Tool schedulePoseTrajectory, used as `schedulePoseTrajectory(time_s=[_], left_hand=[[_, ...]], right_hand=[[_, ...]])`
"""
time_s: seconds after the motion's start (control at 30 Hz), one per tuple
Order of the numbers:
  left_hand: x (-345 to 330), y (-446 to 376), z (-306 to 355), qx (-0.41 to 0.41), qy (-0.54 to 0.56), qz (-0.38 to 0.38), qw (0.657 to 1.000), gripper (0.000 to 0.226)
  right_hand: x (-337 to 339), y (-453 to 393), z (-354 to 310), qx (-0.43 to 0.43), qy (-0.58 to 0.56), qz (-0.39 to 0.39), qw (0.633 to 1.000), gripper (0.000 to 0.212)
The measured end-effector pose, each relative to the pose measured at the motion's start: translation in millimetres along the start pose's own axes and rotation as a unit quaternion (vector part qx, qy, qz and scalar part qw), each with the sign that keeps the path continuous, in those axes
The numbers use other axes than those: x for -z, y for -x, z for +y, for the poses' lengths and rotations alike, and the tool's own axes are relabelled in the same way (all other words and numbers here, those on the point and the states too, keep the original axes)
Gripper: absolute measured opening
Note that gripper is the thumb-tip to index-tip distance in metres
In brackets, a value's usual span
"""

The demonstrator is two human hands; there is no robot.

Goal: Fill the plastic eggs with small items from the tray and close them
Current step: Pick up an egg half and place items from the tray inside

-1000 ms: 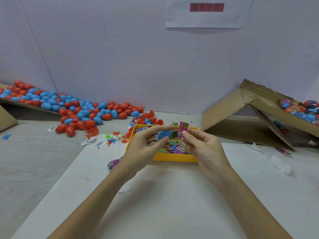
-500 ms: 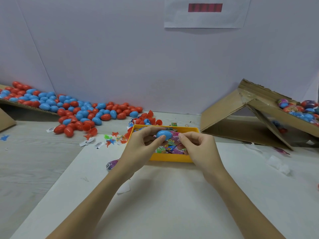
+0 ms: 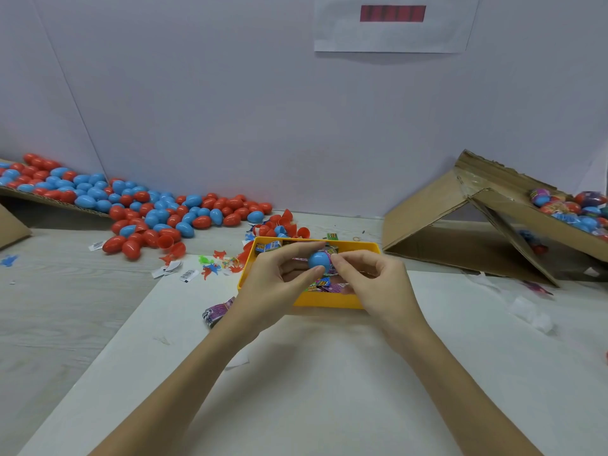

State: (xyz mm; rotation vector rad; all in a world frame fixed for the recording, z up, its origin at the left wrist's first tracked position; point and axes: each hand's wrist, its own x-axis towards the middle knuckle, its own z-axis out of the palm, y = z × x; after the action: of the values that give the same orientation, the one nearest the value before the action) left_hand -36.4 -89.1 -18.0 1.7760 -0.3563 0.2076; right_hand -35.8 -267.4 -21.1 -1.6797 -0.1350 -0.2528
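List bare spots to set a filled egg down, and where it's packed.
Free: the white sheet nearer than the yellow tray, between and beside the forearms; grey tabletop left of the sheet, nearer than the loose eggs. Crowded: tray interior, scraps left of the tray, the cardboard ramp on the right.
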Motion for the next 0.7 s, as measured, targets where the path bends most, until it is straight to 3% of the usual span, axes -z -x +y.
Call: schedulePoseTrajectory(time_s=[0.43, 0.7], left_hand=[[0.7, -0.4, 1.7, 0.008, 0.022, 0.016, 1.0, 0.033], [-0.6, 2.1, 3.1, -0.059, 0.005, 0.006, 0.998, 0.056]], right_hand=[[-2.5, 2.1, -3.3, 0.049, -0.005, 0.01, 0.999, 0.017], [-4.7, 4.8, -6.9, 0.002, -0.059, -0.017, 0.998, 0.017]])
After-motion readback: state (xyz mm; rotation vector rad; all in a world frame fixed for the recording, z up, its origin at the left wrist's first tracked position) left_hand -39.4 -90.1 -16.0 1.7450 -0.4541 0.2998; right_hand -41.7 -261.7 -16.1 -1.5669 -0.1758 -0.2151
